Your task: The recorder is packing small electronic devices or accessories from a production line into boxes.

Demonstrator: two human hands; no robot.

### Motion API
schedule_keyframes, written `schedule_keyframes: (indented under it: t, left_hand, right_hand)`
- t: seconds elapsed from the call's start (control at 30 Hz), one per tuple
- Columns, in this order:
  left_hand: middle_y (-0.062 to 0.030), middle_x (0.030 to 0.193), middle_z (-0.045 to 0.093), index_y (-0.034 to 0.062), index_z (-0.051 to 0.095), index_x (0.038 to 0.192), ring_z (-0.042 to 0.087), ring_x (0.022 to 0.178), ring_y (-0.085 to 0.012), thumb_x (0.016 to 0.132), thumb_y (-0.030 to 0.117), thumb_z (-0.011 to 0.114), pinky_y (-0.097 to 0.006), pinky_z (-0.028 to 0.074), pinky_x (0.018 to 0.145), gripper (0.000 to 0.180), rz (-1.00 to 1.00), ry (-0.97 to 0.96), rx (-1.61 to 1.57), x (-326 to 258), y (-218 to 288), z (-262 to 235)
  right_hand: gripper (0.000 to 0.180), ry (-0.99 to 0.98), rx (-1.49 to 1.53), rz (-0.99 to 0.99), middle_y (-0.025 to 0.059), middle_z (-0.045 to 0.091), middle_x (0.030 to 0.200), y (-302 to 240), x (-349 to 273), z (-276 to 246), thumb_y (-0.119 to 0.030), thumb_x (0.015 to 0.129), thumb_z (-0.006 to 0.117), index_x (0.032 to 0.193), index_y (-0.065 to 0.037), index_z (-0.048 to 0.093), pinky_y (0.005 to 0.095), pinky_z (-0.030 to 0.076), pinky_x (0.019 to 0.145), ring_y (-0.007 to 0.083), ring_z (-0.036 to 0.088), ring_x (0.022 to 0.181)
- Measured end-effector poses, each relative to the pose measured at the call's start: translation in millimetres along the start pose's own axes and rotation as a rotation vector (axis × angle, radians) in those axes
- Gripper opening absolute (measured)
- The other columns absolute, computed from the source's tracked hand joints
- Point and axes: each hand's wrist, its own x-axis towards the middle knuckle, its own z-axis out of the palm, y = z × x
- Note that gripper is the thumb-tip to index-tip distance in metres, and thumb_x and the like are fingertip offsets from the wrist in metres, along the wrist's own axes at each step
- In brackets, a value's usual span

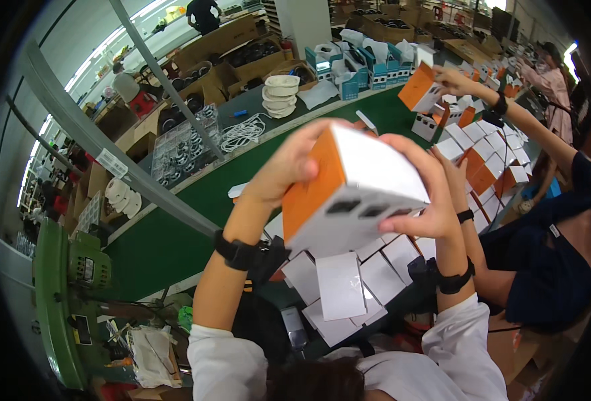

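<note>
Between my two hands, raised above the bench, is a white and orange cardboard box [382, 167], tilted, with dark pictures printed along one white side. My left hand [283, 164] grips its orange end, thumb pressed on that face. On the opposite end, my right hand [429, 200] wraps the edge, its thumb under the printed side. Below the box lie several white flat-topped cartons [341, 287], packed close together and partly overlapping. Both wrists wear black bands.
A green conveyor belt [155, 247] runs beyond my arms. At right, a co-worker handles another orange and white box [417, 89] beside many stacked cartons [486, 150]. Across the belt stand white stacked parts [281, 93] and teal boxes [375, 63]. A green machine [58, 301] stands left.
</note>
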Motion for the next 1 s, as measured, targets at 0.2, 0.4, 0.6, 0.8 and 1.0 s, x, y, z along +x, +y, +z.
schedule_keyframes:
  t: [0.2,0.4,0.6,0.8,1.0]
  left_hand:
    - [-0.0222,0.132,0.044,-0.0036,0.029,0.140,0.045,0.122,-0.0363,0.041,0.039,0.090,-0.047,0.032,0.106,0.125,0.480,0.437,1.554,-12.8,-0.5,37.6]
    - [-0.0184,0.121,0.051,-0.0015,0.041,0.130,0.050,0.110,-0.0367,0.048,0.026,0.082,-0.047,0.035,0.098,0.096,0.662,0.668,1.468,-7.8,-25.2,28.3]
    - [-0.0146,0.116,0.059,0.0019,0.051,0.122,0.058,0.104,-0.0321,0.043,0.024,0.088,-0.040,0.044,0.092,0.090,0.681,0.611,1.509,-18.4,-31.7,21.5]
    - [-0.0132,0.117,0.059,0.0026,0.051,0.123,0.056,0.108,-0.0307,0.045,0.020,0.085,-0.043,0.038,0.095,0.086,0.625,0.574,1.586,-25.2,-40.7,14.6]
    - [-0.0151,0.128,0.050,0.0036,0.043,0.135,0.050,0.114,-0.0296,0.043,0.020,0.085,-0.045,0.035,0.099,0.103,0.492,0.546,1.682,-33.6,-32.3,-4.3]
  right_hand:
    - [0.080,0.474,-0.326,0.120,0.0169,0.060,0.104,18.4,14.1,39.7,-0.030,0.060,0.089,0.117,0.005,0.046,0.0328,0.050,0.081,0.0228,0.062,0.096]
    - [0.086,0.315,-0.371,0.049,0.0225,0.056,0.103,27.7,13.4,54.9,-0.040,0.066,0.085,0.119,0.006,0.035,0.0343,0.050,0.079,0.0251,0.062,0.091]
    - [0.070,0.164,0.108,0.282,0.0207,0.052,0.117,22.9,24.4,50.4,-0.041,0.087,0.062,0.129,0.008,0.035,0.0329,0.040,0.094,0.0231,0.052,0.110]
    - [0.065,0.073,-0.134,0.243,0.0235,0.053,0.120,24.6,24.3,40.3,-0.017,0.085,0.063,0.137,0.008,0.033,0.0330,0.044,0.092,0.0248,0.056,0.108]
    - [0.045,0.173,0.049,0.388,0.0136,0.060,0.106,70.9,21.3,11.1,-0.008,0.088,0.046,0.131,0.006,0.044,0.0275,0.054,0.069,0.0169,0.064,0.087]
